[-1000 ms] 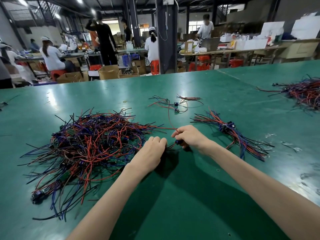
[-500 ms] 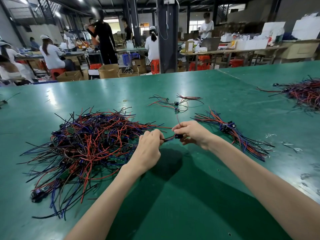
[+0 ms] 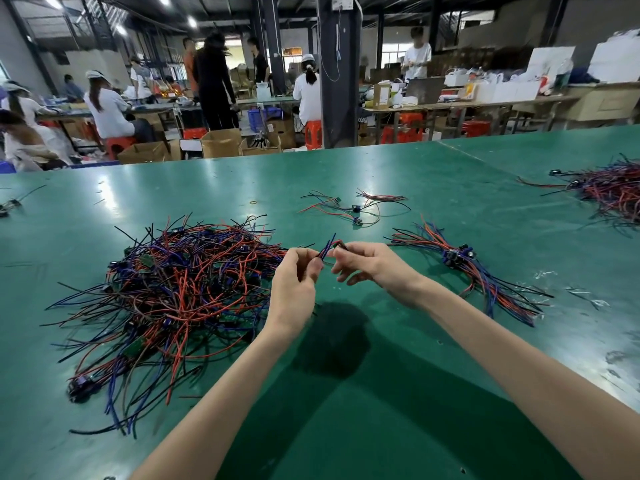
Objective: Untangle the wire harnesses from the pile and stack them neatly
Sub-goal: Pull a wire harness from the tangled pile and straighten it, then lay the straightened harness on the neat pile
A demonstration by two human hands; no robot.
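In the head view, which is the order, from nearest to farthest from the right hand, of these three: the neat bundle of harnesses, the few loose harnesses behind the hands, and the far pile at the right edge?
From the right hand:
1. Neat bundle, just to its right.
2. Loose harnesses, farther back on the table.
3. Far pile, at the right edge.

Beyond the green table (image 3: pixel 346 427), seated workers (image 3: pixel 107 109), cardboard boxes (image 3: pixel 221 142) and red stools (image 3: pixel 313 133) surround a dark pillar (image 3: pixel 337 81).
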